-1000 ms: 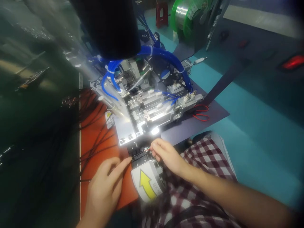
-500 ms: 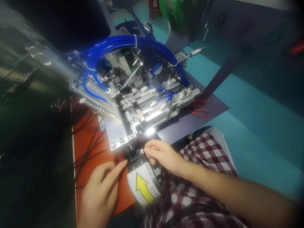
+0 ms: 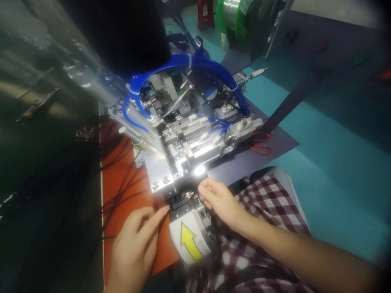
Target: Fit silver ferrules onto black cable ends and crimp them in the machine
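A metal machine [image 3: 189,138] with blue hoses [image 3: 183,65] sits before me. At its near edge is a black fixture [image 3: 183,201] with a white label bearing a yellow arrow [image 3: 189,242]. My left hand [image 3: 134,244] rests on the orange mat [image 3: 122,191], its forefinger stretched to the fixture's left side, holding a thin black wire. My right hand [image 3: 220,201] is curled at the fixture's right side, fingertips pinched on something too small to make out.
Several black cables [image 3: 119,179] run over the orange mat at left. A dark sheet [image 3: 275,142] lies under the machine, with red wire loops [image 3: 259,144]. A green spool [image 3: 235,16] stands at the back. A checked cloth [image 3: 262,211] covers my lap.
The view swung left and then back. My right hand shifted slightly right along the fixture's edge; my left hand stays put with its forefinger at the fixture.
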`<state>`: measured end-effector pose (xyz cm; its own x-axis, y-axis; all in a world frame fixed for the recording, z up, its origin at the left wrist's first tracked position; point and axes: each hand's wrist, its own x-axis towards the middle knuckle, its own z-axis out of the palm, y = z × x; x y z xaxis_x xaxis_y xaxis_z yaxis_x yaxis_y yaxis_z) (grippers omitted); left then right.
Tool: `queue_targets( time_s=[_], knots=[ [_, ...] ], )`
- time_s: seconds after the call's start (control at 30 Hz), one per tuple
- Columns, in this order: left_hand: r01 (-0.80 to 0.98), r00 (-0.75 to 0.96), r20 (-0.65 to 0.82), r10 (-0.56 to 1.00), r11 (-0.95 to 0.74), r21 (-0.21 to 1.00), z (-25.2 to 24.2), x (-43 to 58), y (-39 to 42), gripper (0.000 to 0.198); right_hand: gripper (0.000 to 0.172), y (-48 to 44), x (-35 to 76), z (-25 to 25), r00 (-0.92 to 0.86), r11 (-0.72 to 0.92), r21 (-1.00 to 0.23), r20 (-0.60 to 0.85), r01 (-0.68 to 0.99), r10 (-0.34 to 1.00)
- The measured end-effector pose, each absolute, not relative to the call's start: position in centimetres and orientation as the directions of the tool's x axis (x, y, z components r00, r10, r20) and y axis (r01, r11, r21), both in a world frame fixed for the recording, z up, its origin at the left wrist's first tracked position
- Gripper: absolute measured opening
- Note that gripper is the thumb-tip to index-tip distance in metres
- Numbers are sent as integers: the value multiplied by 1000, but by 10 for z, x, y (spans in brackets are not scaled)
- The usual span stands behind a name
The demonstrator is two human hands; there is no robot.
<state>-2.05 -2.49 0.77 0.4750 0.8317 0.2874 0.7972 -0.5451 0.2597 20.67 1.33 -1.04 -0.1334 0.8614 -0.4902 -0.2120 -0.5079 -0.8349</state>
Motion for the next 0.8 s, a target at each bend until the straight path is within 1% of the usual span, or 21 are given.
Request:
queue_targets(
  time_s=[0.1,0.2,0.3,0.57,0.73,0.8],
  knots=[
    [795,471,299,830,-547,264,8,-19,-25,38,16,12,210,-11,-152,-502,-828,-478,-250,865],
    [799,467,296,833,-541,263,8,-19,-25,37,14,13,211,-8,-221,-509,-823,-463,-253,858],
    [807,454,289,843,-527,267,7,-20,-25,37,16,14,209,-4,-251,-512,-820,-455,-257,854],
    [806,452,286,845,-525,274,6,-19,-25,38,22,13,207,-2,-243,-478,-828,-419,-294,875],
    [799,452,295,842,-529,286,7,-18,-26,40,30,14,204,-2,-240,-483,-845,-432,-230,869],
    [805,446,285,849,-519,288,7,-18,-26,40,28,15,201,-1,-235,-495,-844,-448,-207,862]
  ],
)
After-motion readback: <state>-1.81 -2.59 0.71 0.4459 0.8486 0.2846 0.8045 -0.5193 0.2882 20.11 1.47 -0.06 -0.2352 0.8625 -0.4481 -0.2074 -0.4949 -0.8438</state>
